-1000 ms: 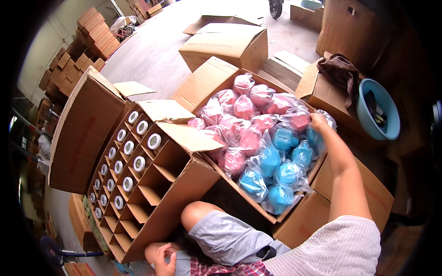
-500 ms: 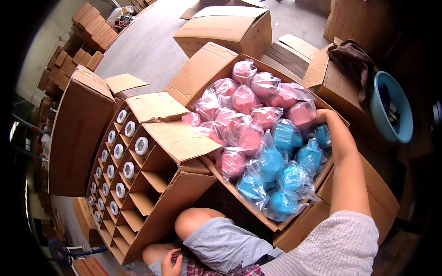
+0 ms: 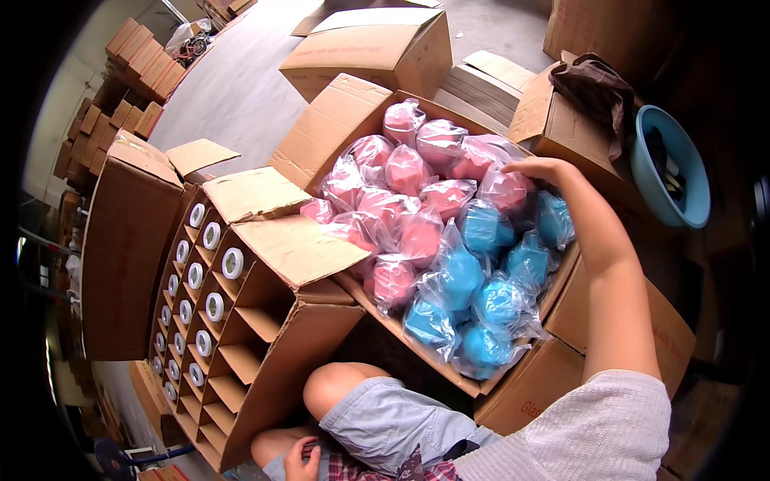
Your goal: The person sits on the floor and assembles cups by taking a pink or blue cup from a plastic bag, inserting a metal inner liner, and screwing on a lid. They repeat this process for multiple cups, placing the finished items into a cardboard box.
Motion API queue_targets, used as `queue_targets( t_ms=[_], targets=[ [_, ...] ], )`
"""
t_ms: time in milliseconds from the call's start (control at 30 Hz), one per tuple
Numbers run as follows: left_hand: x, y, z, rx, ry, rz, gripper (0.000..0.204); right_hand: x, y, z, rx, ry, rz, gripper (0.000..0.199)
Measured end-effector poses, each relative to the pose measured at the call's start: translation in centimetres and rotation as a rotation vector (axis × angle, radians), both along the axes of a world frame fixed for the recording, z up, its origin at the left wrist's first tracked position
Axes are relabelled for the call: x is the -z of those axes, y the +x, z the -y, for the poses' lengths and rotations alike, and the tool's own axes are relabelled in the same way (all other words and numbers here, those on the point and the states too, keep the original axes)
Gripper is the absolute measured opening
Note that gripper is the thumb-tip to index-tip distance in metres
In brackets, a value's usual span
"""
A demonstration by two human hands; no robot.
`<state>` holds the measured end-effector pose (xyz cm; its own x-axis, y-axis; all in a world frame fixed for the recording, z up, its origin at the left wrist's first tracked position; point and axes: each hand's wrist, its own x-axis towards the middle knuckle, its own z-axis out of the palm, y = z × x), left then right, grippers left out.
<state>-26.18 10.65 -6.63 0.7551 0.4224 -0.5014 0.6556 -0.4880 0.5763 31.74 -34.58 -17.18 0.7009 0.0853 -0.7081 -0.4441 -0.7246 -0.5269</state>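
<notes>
A large open carton (image 3: pixel 361 293) holds several pink items (image 3: pixel 403 170) and several blue items (image 3: pixel 457 276), each in a clear plastic bag. My right hand (image 3: pixel 536 167) reaches to its far right side, fingers together at the plastic of a bagged pink item (image 3: pixel 507 191), which rests among the others. The fingertips are partly lost against the plastic. Low in the view, my left hand (image 3: pixel 300 461) lies by my lap, its fingers curled round something dark that I cannot make out. To the left stands a divided carton (image 3: pixel 325 337) with white-rimmed round items (image 3: pixel 214 306) in many cells.
A tall brown carton (image 3: pixel 128 256) stands beyond the divided one. Behind are a closed carton (image 3: pixel 369 52) and flattened cardboard (image 3: pixel 481 92). At right are a box with a dark cloth (image 3: pixel 597 88) and a blue basin (image 3: pixel 690 172). Another carton (image 3: pixel 525 385) lies beside my right arm.
My right hand has come up from the carton's right corner onto the bagged pink item. The whole view has shifted slightly. My left hand stays by my lap.
</notes>
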Motion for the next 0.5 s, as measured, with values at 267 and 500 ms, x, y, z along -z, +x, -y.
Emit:
queue_targets(
  t_ms=[267, 500],
  targets=[
    [0.5, 0.0, -0.6, -0.020, -0.001, -0.001, 0.024, 7.5, 3.6, -5.6, -0.461, -0.504, 0.308, 0.043],
    [1.2, -1.8, -0.4, -0.073, -0.038, 0.008, 0.022, 1.0, -2.3, -6.4, -0.221, -0.390, 0.685, 0.043]
  ],
)
